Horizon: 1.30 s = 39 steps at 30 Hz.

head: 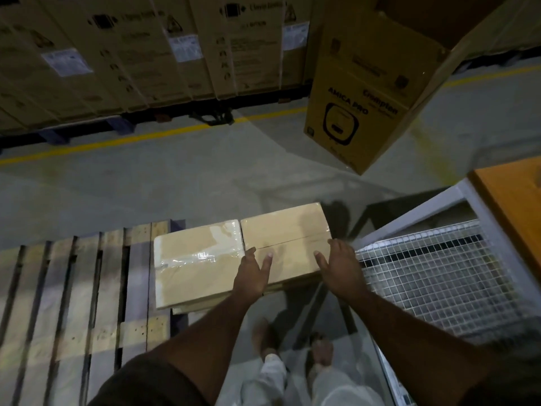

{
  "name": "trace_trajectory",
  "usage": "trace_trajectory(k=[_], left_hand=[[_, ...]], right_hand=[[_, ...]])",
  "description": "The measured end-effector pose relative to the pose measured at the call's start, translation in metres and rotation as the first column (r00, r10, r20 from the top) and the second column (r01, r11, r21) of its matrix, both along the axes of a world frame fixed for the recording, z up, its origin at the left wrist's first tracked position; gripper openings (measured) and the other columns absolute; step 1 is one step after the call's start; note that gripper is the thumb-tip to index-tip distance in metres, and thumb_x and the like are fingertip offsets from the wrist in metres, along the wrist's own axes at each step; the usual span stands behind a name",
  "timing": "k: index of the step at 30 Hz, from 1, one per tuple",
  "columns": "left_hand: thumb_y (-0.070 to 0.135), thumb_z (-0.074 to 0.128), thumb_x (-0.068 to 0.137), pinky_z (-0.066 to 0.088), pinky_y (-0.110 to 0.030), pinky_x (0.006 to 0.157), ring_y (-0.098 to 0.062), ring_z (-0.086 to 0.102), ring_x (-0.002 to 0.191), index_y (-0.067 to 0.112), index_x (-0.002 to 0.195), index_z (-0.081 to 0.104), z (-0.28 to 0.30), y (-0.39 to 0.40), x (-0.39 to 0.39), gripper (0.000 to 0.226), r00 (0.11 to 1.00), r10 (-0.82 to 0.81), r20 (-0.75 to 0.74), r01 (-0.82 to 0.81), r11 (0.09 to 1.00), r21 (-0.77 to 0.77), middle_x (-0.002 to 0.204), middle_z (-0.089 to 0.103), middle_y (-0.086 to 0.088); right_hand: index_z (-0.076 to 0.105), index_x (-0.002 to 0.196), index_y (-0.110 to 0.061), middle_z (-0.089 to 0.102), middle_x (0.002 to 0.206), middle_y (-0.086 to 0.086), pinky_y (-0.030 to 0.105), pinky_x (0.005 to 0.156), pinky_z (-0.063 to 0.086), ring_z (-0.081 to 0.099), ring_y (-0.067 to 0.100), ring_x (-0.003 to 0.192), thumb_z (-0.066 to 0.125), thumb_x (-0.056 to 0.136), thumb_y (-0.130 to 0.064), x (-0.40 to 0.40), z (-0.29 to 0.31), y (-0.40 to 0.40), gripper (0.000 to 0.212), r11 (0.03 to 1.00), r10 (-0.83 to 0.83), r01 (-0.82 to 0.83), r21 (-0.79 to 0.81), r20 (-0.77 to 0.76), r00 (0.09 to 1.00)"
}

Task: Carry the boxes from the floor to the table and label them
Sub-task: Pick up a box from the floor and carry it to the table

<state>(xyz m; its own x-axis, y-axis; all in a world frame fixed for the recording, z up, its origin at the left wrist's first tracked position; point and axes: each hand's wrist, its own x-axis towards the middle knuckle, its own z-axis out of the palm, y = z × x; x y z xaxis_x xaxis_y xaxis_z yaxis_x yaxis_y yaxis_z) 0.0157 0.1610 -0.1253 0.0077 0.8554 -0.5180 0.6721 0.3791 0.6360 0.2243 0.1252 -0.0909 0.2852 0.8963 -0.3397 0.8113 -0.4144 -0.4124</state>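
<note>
Two flat brown boxes lie side by side on the floor at the edge of a wooden pallet (73, 288). The left box (196, 265) is sealed with clear tape. On the right box (285, 232), both my hands lie over its near half. My left hand (253, 273) rests at the box's left edge with fingers spread. My right hand (336, 265) rests at the box's right edge, fingers straight. Neither hand curls around the box. The table's orange top (515, 200) shows at the right edge.
A white metal frame with a wire-mesh shelf (439, 276) stands right of the boxes, under the table top. A tall yellow carton (369, 92) stands behind. Rows of large cartons (146, 48) sit on pallets beyond a yellow floor line (117, 140). My feet are below.
</note>
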Motion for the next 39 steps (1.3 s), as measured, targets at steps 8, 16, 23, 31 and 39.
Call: trace_trajectory(k=[8,16,23,31,39], left_hand=[[0.053,0.045,0.102,0.036,-0.042,0.114,-0.029,0.043,0.139,0.009,0.153,0.033,-0.058,0.024,0.018,0.068,0.978,0.208,0.016,-0.205,0.971,-0.121,0.156,0.039,-0.013],[0.052,0.051,0.099,0.041,-0.049,0.109,-0.033,0.052,0.125,0.001,0.141,0.045,-0.133,0.039,0.043,0.066,0.932,0.345,-0.112,-0.36,0.921,-0.151,0.139,0.053,-0.018],[0.04,0.057,0.099,0.031,-0.04,0.112,-0.03,0.036,0.138,0.007,0.147,0.038,-0.142,0.035,0.059,0.061,0.863,0.447,-0.237,-0.47,0.881,-0.048,0.148,0.043,-0.013],[0.053,0.068,0.087,0.044,-0.051,0.105,-0.034,0.05,0.128,0.014,0.148,0.043,-0.154,0.047,0.065,0.077,0.806,0.54,-0.244,-0.574,0.812,-0.101,0.14,0.053,-0.012],[0.05,0.066,0.091,0.054,-0.047,0.095,-0.027,0.06,0.107,0.005,0.127,0.059,-0.135,0.052,0.073,0.058,0.736,0.669,-0.102,-0.676,0.716,-0.175,0.124,0.064,-0.009]], right_hand=[[0.043,0.143,-0.005,0.048,0.144,0.017,0.043,0.109,0.035,0.041,0.032,0.132,0.047,0.102,-0.043,0.021,-0.063,0.05,0.056,0.998,0.002,-0.005,-0.056,-0.047,0.999],[0.041,0.143,-0.002,0.045,0.143,0.019,0.045,0.109,0.037,0.04,0.035,0.131,0.053,0.1,-0.038,0.054,-0.14,0.081,0.057,0.984,-0.102,0.085,-0.155,-0.108,0.989],[0.039,0.143,-0.002,0.047,0.141,0.02,0.044,0.103,0.039,0.043,0.036,0.129,0.053,0.1,-0.04,0.065,-0.177,0.084,0.059,0.953,-0.159,0.094,-0.287,-0.209,0.965],[0.031,0.147,-0.003,0.039,0.146,0.021,0.049,0.103,0.041,0.039,0.037,0.133,0.057,0.097,-0.043,0.076,-0.191,0.088,0.068,0.934,-0.248,0.207,-0.29,-0.113,0.962],[0.035,0.143,-0.006,0.043,0.141,0.02,0.051,0.103,0.043,0.043,0.039,0.129,0.062,0.092,-0.049,0.1,-0.169,0.095,0.071,0.922,-0.326,0.294,-0.25,-0.096,0.94]])
